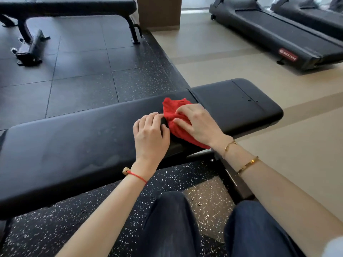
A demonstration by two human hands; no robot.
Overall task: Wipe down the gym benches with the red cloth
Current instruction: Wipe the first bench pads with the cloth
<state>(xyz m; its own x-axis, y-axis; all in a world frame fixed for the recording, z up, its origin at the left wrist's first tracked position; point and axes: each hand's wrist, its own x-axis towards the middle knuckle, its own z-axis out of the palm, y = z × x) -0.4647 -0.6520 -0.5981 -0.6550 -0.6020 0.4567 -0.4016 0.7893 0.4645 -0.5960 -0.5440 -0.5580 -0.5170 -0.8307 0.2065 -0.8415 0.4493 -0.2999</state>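
A long black padded gym bench [74,141] runs across the middle of the head view, its shorter seat pad [237,102] at the right end. A crumpled red cloth [173,110] lies on the bench near the gap between the two pads. My right hand [198,123] rests on top of the cloth with its fingers curled into the fabric. My left hand [150,134] lies on the bench pad just left of the cloth, fingers bent, fingertips touching the cloth's edge. A second black bench [70,4] stands at the far left.
Two treadmills [278,34] stand at the far right on the beige floor. A brown pillar [159,13] rises at the top centre. Dark rubber tiles cover the floor on the left, speckled matting lies under the near bench. My knees [185,229] are at the bottom.
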